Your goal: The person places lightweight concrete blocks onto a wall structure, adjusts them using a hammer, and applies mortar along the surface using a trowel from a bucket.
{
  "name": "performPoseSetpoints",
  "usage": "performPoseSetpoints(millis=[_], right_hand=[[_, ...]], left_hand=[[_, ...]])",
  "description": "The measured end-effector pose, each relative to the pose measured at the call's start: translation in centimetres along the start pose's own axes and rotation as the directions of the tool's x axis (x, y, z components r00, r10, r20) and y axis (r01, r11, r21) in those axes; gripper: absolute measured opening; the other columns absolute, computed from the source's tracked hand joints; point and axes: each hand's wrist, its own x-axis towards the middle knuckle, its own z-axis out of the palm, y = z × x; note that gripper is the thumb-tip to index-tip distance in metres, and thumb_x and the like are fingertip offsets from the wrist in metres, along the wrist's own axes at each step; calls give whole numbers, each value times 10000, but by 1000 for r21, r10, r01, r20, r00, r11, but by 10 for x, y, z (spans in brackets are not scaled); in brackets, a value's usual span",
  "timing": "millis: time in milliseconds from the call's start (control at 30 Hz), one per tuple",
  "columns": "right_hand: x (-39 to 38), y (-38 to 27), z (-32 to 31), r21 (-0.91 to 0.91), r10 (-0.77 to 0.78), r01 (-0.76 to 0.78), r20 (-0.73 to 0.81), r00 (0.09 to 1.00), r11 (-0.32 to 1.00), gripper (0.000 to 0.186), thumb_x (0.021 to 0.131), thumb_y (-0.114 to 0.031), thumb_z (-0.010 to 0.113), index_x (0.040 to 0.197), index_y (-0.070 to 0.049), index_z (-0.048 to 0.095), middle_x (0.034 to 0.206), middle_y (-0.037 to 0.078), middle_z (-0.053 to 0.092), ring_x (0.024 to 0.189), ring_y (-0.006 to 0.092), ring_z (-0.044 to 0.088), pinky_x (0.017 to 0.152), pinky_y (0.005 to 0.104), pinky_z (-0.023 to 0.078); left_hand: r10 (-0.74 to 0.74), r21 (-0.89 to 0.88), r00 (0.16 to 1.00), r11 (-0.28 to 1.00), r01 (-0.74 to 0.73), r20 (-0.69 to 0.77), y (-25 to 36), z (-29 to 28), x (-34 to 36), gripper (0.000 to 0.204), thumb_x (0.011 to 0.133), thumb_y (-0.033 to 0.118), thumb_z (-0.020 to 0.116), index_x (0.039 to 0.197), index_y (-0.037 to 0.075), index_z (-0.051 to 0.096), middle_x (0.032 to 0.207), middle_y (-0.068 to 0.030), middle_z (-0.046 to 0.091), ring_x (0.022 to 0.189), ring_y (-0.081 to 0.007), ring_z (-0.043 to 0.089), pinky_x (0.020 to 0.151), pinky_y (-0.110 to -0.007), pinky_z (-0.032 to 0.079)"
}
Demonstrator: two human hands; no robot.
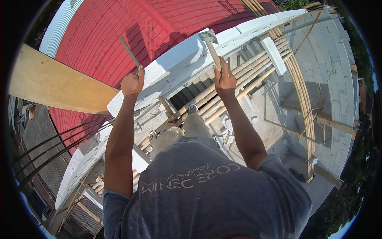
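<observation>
My left hand (132, 82) is closed round the lower end of a thin brownish rod (129, 51), which slants up and away to the left. In my right hand (225, 81) is the wooden handle of a hatchet (208, 37); its broad grey metal head points away from me. Both hands are raised at the near side of a white block wall (167, 67), the left one by its nearer end. The hatchet head appears over the wall's top edge; whether it touches cannot be told. The rod's far end shows against the red roof.
Beyond the wall slopes a red tiled roof (99, 32). A plywood sheet (59, 79) juts in at left, above dark steel bars (59, 139). My sandalled feet stand among bamboo poles (238, 75) over a drop. A loose white block (273, 55) lies across the poles.
</observation>
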Motion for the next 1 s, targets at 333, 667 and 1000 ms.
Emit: performPoseSetpoints(millis=[333,667,1000], right_hand=[[-1,-4,5,-148,86,-51,239,967,988,387,1001,-363,507,1349,-196,526,853,217,683,801,431,656,707,518,505],[-149,44,0,-63,470,-510,501,727,858,309,879,-297,734,885,-6,630,644,33,540,630,96,510,586,282,436],[-176,35,3,90,80,-213,733,676,973,315,849,-307,758,910,-27,626,683,120,615,593,258,562,601,397,474]], left_hand=[[36,-45,997,998,-33,64,-2,-6,-2,652,991,577,312,892,108,754,824,-195,709,841,-389,689,771,-498,542],[252,-176,849,913,-367,-464,-24,-4,-74,335,948,276,578,1244,134,641,1240,-114,649,1217,-305,563,1088,-470,394],[71,-214,955,967,-137,-287,-95,19,-266,489,892,161,649,1369,148,541,1425,-126,522,1340,-320,470,1147,-452,354]])
